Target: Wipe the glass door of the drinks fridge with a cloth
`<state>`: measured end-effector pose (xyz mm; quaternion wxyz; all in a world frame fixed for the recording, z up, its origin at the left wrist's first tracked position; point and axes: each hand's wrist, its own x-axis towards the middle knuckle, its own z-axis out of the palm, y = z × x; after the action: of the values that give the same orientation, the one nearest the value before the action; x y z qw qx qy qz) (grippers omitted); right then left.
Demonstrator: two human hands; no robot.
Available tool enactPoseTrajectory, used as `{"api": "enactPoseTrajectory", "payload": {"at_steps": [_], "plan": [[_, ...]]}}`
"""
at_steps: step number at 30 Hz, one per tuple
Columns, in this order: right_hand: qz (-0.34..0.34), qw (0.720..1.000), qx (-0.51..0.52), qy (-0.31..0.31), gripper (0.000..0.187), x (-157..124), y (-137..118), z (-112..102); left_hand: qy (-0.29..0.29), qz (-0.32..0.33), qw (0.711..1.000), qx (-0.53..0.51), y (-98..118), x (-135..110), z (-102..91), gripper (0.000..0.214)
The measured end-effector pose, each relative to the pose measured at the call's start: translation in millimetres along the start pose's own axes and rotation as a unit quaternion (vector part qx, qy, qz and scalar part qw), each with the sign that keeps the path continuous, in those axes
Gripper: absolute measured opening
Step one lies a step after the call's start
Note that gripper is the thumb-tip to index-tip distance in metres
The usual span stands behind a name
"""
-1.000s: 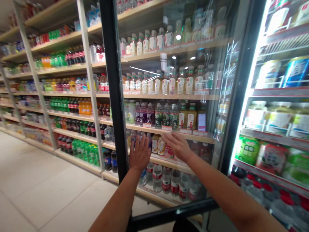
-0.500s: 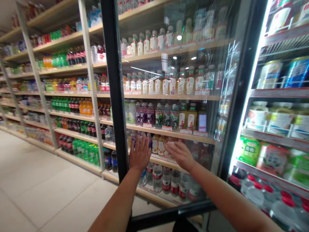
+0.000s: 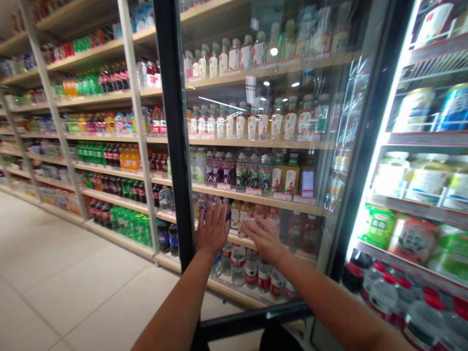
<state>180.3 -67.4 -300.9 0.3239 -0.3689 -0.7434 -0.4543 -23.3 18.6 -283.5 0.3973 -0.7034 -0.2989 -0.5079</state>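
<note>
In the head view, the glass door [image 3: 270,156], the thing being worked on, is seen swung open, with stocked shelves [image 3: 98,101] to its left and a lit cooler [image 3: 424,139] to its right. The left hand [image 3: 213,226] is laid against, or just before, the door's lower left part; its fingers are stretched out and slightly parted, and nothing is seen in them. The right hand [image 3: 263,240] is held just beside it, nearer the middle of the door's lower half, its fingers extended, close together and angled leftward. Whether a cloth is held beneath them cannot be told.

From this placing, the door is judged to be in the course of being wiped or rubbed. For the next stroke, light, even pressure from the right hand would be called for, with the door steadied by the left.

Compared with half a second earlier, the right hand is now placed lower on the door and closer to the left hand, which is kept in nearly the same spot.
</note>
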Motion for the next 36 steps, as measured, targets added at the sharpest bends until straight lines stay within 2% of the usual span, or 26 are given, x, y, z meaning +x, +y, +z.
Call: {"api": "enactPoseTrajectory", "payload": {"at_steps": [5, 7, 12, 14, 18, 21, 24, 26, 27, 31, 32, 33, 36], "plan": [[-0.100, 0.992, 0.045, -0.063, 0.017, -4, -18, 13, -0.003, 0.000, 1.000, 0.004, 0, 0, -0.6, 0.075], [-0.083, 0.994, 0.048, -0.053, 0.015, 4, -15, 11, -0.001, 0.000, 1.000, 0.002, 0, -1, -0.5, 0.074], [0.031, 0.998, 0.017, 0.045, 0.020, 22, -3, 4, -0.003, -0.001, 1.000, -0.004, 1, -1, -0.4, 0.075], [0.029, 0.999, 0.004, 0.036, 0.018, 15, -10, 7, -0.003, -0.003, 1.000, -0.007, 1, -1, -0.8, 0.076], [-0.034, 0.999, 0.003, -0.024, 0.019, -4, -26, 13, 0.000, 0.001, 1.000, -0.007, 1, -1, -1.3, 0.075], [-0.075, 0.997, 0.013, -0.035, 0.021, 4, -13, 6, -0.001, 0.001, 1.000, -0.004, 1, -1, -1.1, 0.075], [-0.026, 0.999, 0.001, 0.021, 0.024, 22, 9, -4, -0.002, 0.000, 1.000, -0.003, 1, 0, -1.1, 0.075], [0.021, 0.998, -0.007, 0.051, 0.025, 25, 14, -6, -0.004, 0.000, 1.000, -0.004, 1, 0, -1.3, 0.075], [0.018, 0.998, -0.005, 0.052, 0.024, 23, 12, -6, -0.005, -0.001, 1.000, -0.006, 1, -1, -1.3, 0.075], [-0.110, 0.994, 0.019, -0.014, 0.018, 9, -1, -2, -0.008, -0.010, 1.000, -0.019, 1, -2, -0.4, 0.074], [-0.121, 0.992, 0.023, -0.023, 0.018, 9, 0, -1, -0.011, -0.011, 1.000, -0.022, 1, -2, 0.0, 0.074], [-0.112, 0.993, 0.023, -0.020, 0.019, 11, 2, -2, -0.013, -0.012, 1.000, -0.025, 0, -3, 0.4, 0.075], [-0.021, 0.999, 0.010, 0.027, 0.031, 26, 16, -5, -0.017, -0.014, 0.999, -0.031, 0, -4, 1.3, 0.077]]}}
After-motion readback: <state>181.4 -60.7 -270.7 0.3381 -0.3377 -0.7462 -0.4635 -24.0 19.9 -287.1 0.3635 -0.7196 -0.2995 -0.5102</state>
